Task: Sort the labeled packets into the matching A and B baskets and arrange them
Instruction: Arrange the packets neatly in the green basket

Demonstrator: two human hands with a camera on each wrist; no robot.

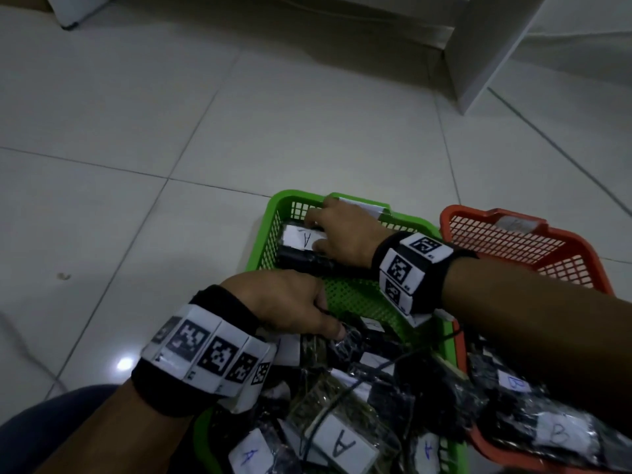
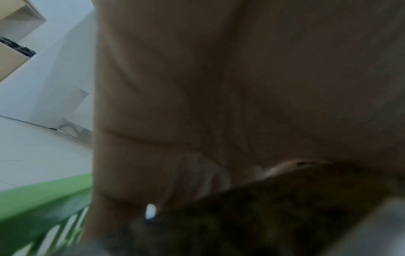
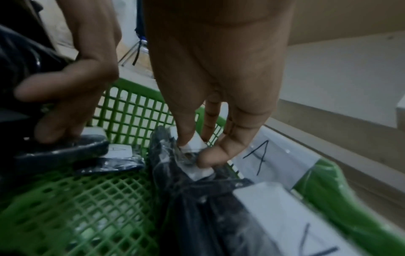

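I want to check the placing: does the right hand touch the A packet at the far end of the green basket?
Touching. The right wrist view shows the right hand pinching the A packet at its white label.

Two baskets sit on the floor: one green basket (image 1: 359, 295) and one red basket (image 1: 506, 244); two hands are in view, one left hand (image 1: 284, 302) and one right hand (image 1: 345, 234); each wrist wears one band, so two bands, the left band (image 1: 208, 350) and the right band (image 1: 410, 268); three A labels (image 1: 338, 446) show in the near pile; two B labels (image 1: 557, 432) show there too; the heaped packets overlap too much to count.
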